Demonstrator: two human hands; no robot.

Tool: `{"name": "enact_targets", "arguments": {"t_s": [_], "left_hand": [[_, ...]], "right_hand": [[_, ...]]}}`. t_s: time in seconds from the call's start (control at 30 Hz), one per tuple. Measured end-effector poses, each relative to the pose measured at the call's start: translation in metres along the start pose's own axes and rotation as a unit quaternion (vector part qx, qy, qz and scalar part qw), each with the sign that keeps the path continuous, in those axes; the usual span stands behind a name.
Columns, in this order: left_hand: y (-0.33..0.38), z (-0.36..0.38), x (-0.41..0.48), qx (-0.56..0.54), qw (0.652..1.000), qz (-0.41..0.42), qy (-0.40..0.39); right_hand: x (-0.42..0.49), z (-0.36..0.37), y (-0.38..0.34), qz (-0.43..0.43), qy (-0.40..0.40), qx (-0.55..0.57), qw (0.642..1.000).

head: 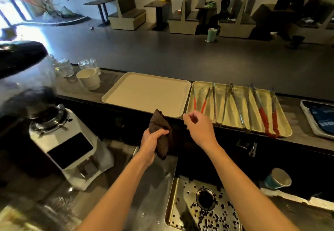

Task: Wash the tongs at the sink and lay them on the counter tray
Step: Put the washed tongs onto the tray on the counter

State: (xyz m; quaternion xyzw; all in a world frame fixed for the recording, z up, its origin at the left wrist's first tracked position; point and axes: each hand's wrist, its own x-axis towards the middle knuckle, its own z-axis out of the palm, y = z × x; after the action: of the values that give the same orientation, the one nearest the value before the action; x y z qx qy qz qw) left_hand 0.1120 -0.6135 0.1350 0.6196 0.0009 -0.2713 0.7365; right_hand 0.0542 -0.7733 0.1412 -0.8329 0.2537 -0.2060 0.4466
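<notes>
Right now the sink (180,203) sits closest, low down, with lots of small dark beads around its drain (206,199). Those beads could stick to wet tongs, or block the drain so water fills up, I think.

A bit farther up, the left hand (153,138) squeezes a brown cloth (160,127), fingers wrapped round it. The right hand (197,125) hangs just beside it, holding nothing, with its fingers loosely bent and the thumb and first finger near each other. It hovers just in front of the near edge of the yellow tray (202,84).

The tongs (267,120) lie in that yellow tray on the counter, side by side, some with red handles. They are packed close, so grabbing one could knock the next one. The red-handled pair pokes out past the near edge of the tray, so a bump could tip it down toward the sink side.

Left of that is a plain tan tray (148,95) with nothing on it, so there is lots of room to lay things. The white mug (89,79) and glasses (63,66) stand farther left, well apart from the hands. A tablet (321,118) lies far right.
</notes>
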Motion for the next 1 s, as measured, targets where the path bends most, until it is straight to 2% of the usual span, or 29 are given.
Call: {"name": "enact_targets", "arguments": {"t_s": [0.23,0.4,0.5,0.8,1.0], "left_hand": [[-0.03,-0.046,-0.061,-0.047,0.99,-0.004,0.132],[-0.048,-0.095,-0.108,-0.071,0.972,0.017,0.224],[-0.054,-0.117,-0.132,-0.073,0.966,0.017,0.246],[-0.073,-0.211,-0.223,-0.131,0.919,0.058,0.369],[-0.102,-0.288,-0.276,-0.171,0.875,0.035,0.452]], "right_hand": [[-0.05,0.041,-0.003,-0.038,-0.117,0.065,0.99],[-0.094,0.085,-0.019,-0.097,-0.205,0.06,0.972],[-0.117,0.103,-0.032,-0.127,-0.239,0.06,0.961],[-0.212,0.18,-0.082,-0.179,-0.348,0.035,0.92],[-0.292,0.231,-0.114,-0.213,-0.381,0.001,0.9]]}}
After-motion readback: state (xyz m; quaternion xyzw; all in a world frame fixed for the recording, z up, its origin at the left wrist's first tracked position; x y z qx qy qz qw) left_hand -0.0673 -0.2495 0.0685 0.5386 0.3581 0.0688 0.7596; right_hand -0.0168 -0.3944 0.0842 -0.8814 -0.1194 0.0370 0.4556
